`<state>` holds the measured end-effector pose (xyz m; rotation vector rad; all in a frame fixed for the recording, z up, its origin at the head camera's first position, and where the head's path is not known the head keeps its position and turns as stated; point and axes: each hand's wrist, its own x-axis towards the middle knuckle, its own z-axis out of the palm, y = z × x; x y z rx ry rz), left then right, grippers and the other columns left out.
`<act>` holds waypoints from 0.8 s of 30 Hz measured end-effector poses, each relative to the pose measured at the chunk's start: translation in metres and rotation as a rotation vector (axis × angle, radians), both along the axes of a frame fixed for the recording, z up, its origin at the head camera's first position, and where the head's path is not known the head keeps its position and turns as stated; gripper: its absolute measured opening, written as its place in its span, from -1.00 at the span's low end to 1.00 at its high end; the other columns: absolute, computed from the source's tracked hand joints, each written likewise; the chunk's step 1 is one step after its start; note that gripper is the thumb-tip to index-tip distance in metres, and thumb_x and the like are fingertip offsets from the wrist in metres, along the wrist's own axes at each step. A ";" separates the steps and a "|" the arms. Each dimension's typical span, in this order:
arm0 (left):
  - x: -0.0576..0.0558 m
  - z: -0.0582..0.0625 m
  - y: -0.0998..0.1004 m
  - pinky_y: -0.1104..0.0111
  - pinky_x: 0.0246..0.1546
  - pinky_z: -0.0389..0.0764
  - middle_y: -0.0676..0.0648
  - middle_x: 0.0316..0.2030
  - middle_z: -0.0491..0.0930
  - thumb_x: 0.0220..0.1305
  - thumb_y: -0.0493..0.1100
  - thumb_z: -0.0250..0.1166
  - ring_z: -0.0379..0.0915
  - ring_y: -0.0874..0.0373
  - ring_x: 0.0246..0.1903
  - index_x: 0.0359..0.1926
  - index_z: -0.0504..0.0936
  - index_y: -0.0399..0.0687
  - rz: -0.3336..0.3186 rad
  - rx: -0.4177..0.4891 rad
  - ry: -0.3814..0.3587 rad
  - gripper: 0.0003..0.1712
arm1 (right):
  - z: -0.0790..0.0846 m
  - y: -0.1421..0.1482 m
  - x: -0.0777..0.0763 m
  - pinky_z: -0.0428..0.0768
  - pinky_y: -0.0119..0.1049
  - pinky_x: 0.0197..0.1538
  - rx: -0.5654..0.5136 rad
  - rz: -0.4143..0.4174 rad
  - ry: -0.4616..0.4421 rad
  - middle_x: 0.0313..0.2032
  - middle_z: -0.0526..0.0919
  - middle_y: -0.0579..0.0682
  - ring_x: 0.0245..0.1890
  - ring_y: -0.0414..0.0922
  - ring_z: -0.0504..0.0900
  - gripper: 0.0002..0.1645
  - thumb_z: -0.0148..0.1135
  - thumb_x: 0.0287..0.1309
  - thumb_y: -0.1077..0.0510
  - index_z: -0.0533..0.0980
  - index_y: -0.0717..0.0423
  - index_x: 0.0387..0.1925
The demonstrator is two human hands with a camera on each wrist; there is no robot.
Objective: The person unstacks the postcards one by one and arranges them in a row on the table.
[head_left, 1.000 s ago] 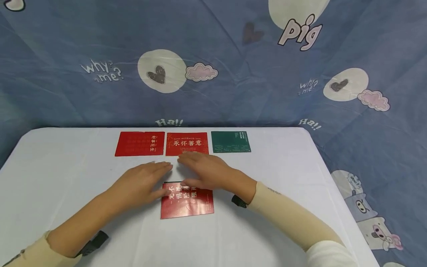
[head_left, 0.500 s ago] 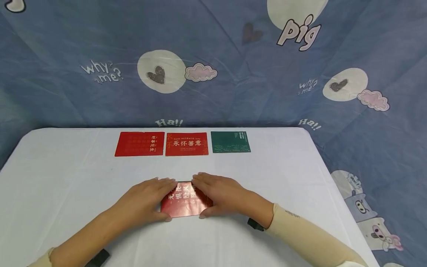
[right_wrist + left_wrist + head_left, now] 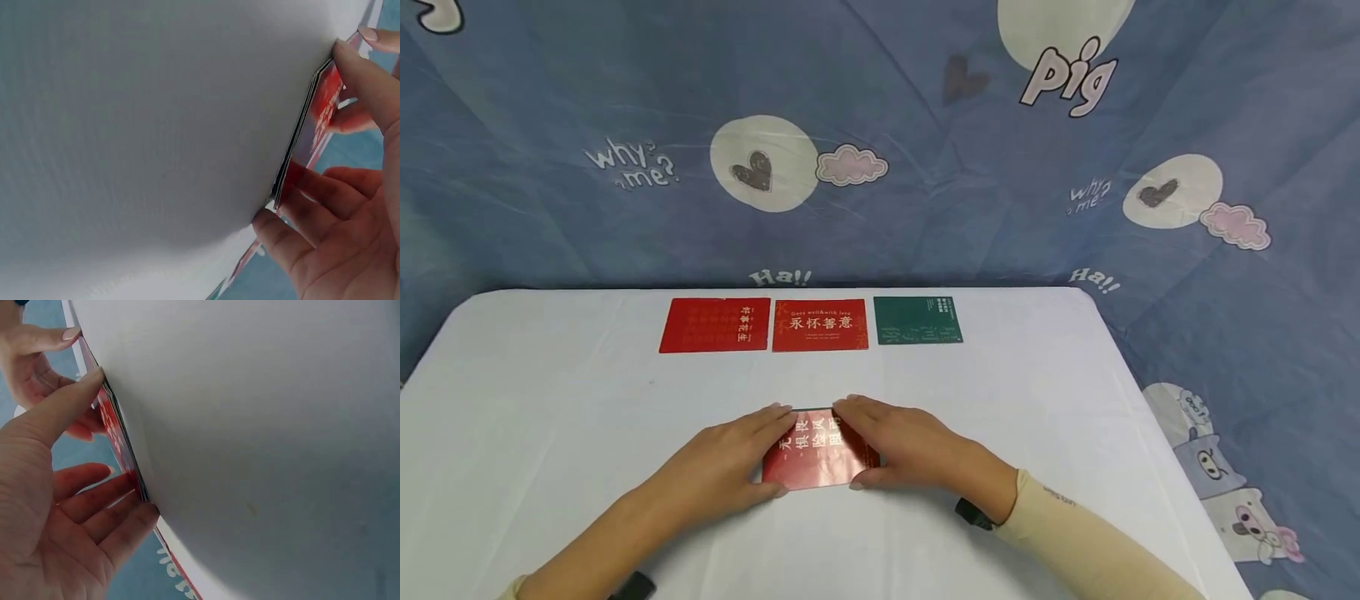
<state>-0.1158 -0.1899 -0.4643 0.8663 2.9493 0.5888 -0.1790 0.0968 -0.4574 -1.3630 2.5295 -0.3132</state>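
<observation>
A thin stack of cards (image 3: 816, 457), topped by a glossy red one with pale characters, lies on the white table. My left hand (image 3: 730, 458) spans its left end, thumb at the near edge and fingers at the far edge. At the right end, my right hand (image 3: 910, 443) grips the same way, its fingers covering the upper right corner. Several layered edges of the card stack (image 3: 119, 428) show between thumb and fingers in the left wrist view. From the right wrist, the stack (image 3: 306, 131) also sits between thumb and fingertips.
Behind the hands a row lies along the table's far side: a red card (image 3: 715, 325), a second red card (image 3: 820, 325) and a green card (image 3: 917, 320). A blue printed cloth (image 3: 910, 225) rises directly behind the white table (image 3: 1037, 400).
Both hands have come back from near the row of cards to the stack and now hold its two ends. Over the last half second they have barely moved.
</observation>
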 end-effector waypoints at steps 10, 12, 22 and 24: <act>-0.006 0.004 0.000 -0.01 0.13 0.67 -0.23 0.28 0.57 0.04 0.07 0.65 0.55 -0.17 0.25 0.51 0.37 -0.23 -0.027 -0.018 -0.014 0.10 | 0.000 -0.003 -0.002 0.57 -0.22 0.30 -0.028 -0.009 -0.002 0.49 0.38 0.06 0.46 -0.07 0.40 0.18 0.56 0.12 -0.23 0.18 0.11 0.58; -0.006 0.005 -0.001 0.00 0.11 0.69 -0.22 0.27 0.58 0.03 0.08 0.65 0.56 -0.16 0.23 0.51 0.36 -0.23 -0.029 -0.016 -0.029 0.11 | -0.001 -0.004 -0.002 0.60 -0.24 0.26 -0.032 -0.016 -0.010 0.47 0.41 0.05 0.44 -0.08 0.43 0.16 0.58 0.10 -0.20 0.21 0.10 0.57; -0.004 0.002 -0.003 0.01 0.08 0.70 -0.23 0.29 0.57 0.03 0.11 0.65 0.56 -0.16 0.24 0.53 0.34 -0.23 -0.045 -0.013 -0.017 0.14 | -0.001 -0.004 0.000 0.62 -0.24 0.24 -0.037 -0.026 -0.021 0.44 0.45 0.03 0.40 -0.09 0.47 0.10 0.58 0.08 -0.18 0.28 0.08 0.53; -0.004 0.001 -0.002 0.01 0.08 0.70 -0.24 0.30 0.56 0.01 0.13 0.66 0.54 -0.17 0.25 0.53 0.32 -0.23 -0.050 -0.012 -0.017 0.17 | 0.000 -0.003 0.000 0.62 -0.24 0.24 -0.033 -0.028 -0.022 0.44 0.45 0.02 0.41 -0.09 0.46 0.10 0.58 0.09 -0.17 0.28 0.08 0.54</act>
